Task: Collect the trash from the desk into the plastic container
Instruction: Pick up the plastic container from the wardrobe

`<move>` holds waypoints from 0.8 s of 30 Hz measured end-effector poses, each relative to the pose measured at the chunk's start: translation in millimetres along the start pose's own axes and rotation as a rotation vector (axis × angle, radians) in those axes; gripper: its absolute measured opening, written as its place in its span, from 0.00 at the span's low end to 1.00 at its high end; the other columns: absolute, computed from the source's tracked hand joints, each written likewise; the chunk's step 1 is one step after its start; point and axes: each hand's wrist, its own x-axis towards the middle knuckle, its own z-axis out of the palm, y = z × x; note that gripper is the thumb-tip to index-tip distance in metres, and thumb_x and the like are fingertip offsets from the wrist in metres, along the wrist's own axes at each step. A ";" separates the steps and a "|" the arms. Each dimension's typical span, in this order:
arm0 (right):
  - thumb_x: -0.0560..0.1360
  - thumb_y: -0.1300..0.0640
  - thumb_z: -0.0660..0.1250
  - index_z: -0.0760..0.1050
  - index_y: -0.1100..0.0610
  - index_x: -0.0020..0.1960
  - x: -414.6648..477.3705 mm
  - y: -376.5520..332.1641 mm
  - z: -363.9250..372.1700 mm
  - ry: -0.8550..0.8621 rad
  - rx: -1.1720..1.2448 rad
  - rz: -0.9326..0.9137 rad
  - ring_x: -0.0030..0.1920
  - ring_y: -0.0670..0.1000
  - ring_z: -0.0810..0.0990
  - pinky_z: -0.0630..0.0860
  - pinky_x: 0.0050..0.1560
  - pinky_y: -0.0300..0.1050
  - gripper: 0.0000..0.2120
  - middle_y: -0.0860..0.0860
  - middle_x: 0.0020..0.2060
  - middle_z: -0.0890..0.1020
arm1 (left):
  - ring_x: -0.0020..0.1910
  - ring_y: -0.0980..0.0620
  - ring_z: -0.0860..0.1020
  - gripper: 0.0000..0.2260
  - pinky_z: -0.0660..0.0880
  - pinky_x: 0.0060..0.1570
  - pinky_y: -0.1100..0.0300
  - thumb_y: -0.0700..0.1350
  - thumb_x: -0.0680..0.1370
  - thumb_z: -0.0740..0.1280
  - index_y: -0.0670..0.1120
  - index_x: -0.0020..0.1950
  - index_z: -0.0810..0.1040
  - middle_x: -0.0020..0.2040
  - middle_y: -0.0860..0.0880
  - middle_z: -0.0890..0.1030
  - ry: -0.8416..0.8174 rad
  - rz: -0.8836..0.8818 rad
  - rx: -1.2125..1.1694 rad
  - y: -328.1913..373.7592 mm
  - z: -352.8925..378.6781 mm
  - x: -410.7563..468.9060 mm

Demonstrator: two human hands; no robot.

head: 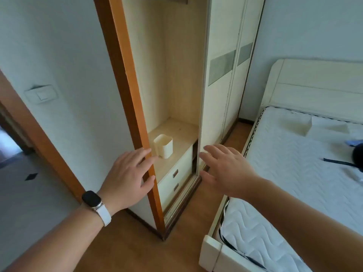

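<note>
Neither grip holds anything: left hand (127,173) and right hand (225,169) reach forward, fingers spread, either side of the wardrobe (182,75) opening. The step looks like fetching the plastic container (163,146), upright on the shelf (182,134) above the drawers (176,179); next, one hand must reach in and close round it. The gap is narrow, between orange frame (125,75) and sliding door (218,85), the bed (294,163) close on the right.

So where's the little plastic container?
In the head view, the plastic container stands left of centre on the wardrobe shelf, above the drawers, just past the left hand.
</note>
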 end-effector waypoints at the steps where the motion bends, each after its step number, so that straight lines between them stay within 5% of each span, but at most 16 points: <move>1: 0.78 0.39 0.56 0.68 0.50 0.70 7.1 10.5 3.3 -0.022 0.011 -0.001 0.69 0.53 0.70 0.68 0.67 0.51 0.24 0.49 0.68 0.73 | 0.65 0.39 0.80 0.23 0.76 0.61 0.41 0.55 0.74 0.70 0.47 0.66 0.81 0.67 0.43 0.82 -0.025 0.003 -0.004 0.7 2.6 11.2; 14: 0.79 0.39 0.55 0.67 0.51 0.70 91.3 129.2 43.7 -0.028 0.078 -0.059 0.69 0.54 0.68 0.66 0.68 0.51 0.24 0.50 0.70 0.70 | 0.65 0.43 0.81 0.22 0.68 0.63 0.51 0.52 0.72 0.77 0.48 0.64 0.81 0.66 0.45 0.82 0.005 -0.023 0.103 27.0 36.7 140.3; 24: 0.77 0.39 0.55 0.70 0.51 0.67 150.2 129.0 79.2 -0.047 0.102 -0.038 0.64 0.54 0.74 0.73 0.63 0.52 0.25 0.50 0.65 0.75 | 0.66 0.42 0.79 0.20 0.74 0.66 0.43 0.51 0.75 0.72 0.47 0.66 0.81 0.66 0.43 0.81 -0.026 -0.027 0.057 -6.6 78.7 192.5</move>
